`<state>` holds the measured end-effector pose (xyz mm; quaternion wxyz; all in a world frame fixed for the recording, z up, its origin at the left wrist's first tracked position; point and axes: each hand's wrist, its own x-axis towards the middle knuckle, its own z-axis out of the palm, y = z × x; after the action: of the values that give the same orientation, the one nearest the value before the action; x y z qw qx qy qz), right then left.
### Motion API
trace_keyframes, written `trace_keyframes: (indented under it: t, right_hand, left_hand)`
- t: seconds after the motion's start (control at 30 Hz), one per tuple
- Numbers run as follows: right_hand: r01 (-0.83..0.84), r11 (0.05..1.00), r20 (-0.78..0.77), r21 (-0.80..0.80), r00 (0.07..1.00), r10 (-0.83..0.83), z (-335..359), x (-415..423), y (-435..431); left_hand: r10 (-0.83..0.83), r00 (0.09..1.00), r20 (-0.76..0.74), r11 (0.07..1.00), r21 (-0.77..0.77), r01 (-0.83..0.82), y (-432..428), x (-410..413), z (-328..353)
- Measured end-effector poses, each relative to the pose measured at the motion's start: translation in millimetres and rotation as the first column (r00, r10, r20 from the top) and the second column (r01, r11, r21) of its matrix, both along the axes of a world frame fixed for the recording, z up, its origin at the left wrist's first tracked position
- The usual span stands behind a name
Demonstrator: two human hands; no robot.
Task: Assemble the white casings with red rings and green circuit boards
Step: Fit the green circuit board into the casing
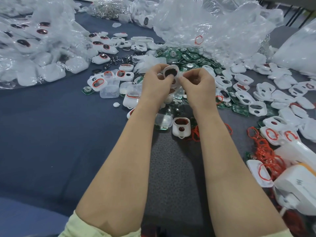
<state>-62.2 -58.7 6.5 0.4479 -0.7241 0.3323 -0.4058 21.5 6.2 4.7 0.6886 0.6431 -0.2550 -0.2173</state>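
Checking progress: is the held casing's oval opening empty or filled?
Filled: the white casing shows a dark insert across its opening.
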Motion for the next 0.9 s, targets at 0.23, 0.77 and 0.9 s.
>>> trace_keyframes:
  t: [0.23,0.77,0.9]
  right_hand:
    - [-0.027,1.000,0.055,-0.005,0.998,0.027,-0.5,-2.0,-1.5]
    - [-0.089,0.995,0.065,0.047,0.994,0.086,7.0,-6.4,-0.3]
    - [-0.085,0.995,0.010,-0.043,0.996,0.086,7.8,-5.6,1.5]
  left_hand:
    - [-0.002,1.000,0.010,1.000,0.032,0.002,0.2,-1.7,0.0]
    - [0.026,0.997,-0.068,0.999,-0.032,-0.029,-0.3,2.8,-1.4]
    - [0.023,0.996,-0.081,0.999,-0.040,-0.026,-1.9,4.0,-2.7]
